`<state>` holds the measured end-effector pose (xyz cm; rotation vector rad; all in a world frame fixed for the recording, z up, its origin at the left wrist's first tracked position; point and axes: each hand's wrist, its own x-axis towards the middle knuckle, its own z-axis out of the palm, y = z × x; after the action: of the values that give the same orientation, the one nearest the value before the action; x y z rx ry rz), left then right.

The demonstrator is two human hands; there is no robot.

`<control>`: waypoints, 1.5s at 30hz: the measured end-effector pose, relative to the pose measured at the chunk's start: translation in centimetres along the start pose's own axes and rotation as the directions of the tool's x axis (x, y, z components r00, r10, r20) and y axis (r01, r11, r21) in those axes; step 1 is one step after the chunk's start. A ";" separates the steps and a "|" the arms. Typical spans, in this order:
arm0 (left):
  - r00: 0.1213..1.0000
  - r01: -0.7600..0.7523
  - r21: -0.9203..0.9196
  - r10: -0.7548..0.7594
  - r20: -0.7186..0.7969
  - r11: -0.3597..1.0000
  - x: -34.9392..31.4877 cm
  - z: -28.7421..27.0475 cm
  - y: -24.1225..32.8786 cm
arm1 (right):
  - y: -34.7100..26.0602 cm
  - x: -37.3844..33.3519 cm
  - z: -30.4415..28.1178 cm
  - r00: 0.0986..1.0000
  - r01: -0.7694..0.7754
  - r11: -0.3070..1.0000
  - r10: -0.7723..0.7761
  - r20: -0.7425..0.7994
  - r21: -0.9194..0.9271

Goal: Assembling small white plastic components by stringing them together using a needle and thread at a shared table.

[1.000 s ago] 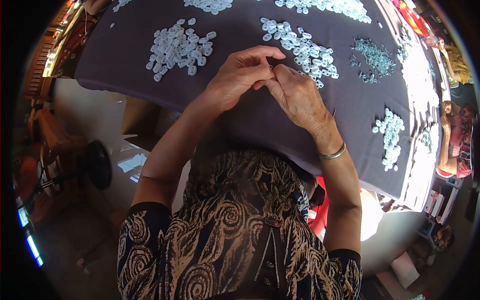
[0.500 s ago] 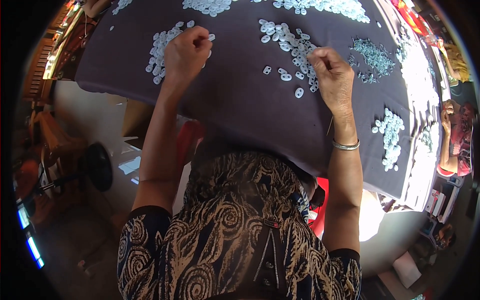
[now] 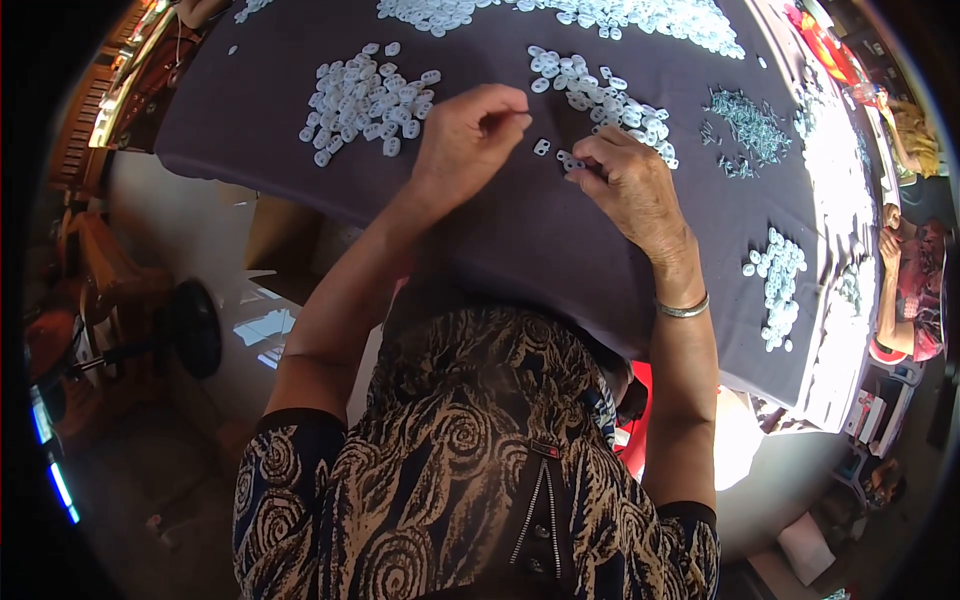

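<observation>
My left hand is raised over the dark tablecloth, thumb and fingertips pinched together. Whatever it may hold is too small to make out. To its left spreads a pile of small white oval plastic pieces, each with two holes. My right hand, with a bangle on the wrist, is also pinched. It hovers at the near side of a second pile of the same white ovals, hiding part of it. Its fingertips are beside a couple of loose ovals, and what they hold is hidden.
Small metallic pieces, seemingly screws, form a heap at the right. Nearer lies a smaller group of white parts. Larger white piles line the far side of the dark tablecloth. Another person's arm shows at the far right.
My left hand has moved right, off the left pile, toward the middle. My right hand has shifted left and slightly nearer, and the two hands are now closer together.
</observation>
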<state>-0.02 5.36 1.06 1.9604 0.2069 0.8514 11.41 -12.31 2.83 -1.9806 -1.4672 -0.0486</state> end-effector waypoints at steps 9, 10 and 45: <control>0.992 0.121 -0.096 -0.116 0.058 0.988 -0.1 0.0 0.3 | 0.1 0.2 -0.4 0.990 -0.136 0.974 0.127 0.061 0.181; 0.984 0.168 -0.125 -0.159 0.076 0.978 -0.1 0.1 0.6 | 0.2 0.2 0.0 0.993 -0.122 0.983 0.121 0.019 0.137; 0.977 0.181 -0.404 -0.117 0.179 0.896 -1.7 2.8 2.5 | -1.7 0.6 0.9 0.874 -0.268 0.367 0.481 0.065 0.891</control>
<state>-0.01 1.27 1.48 1.5714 0.0749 0.5853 9.86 -11.07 3.23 -1.2747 -0.5796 0.5972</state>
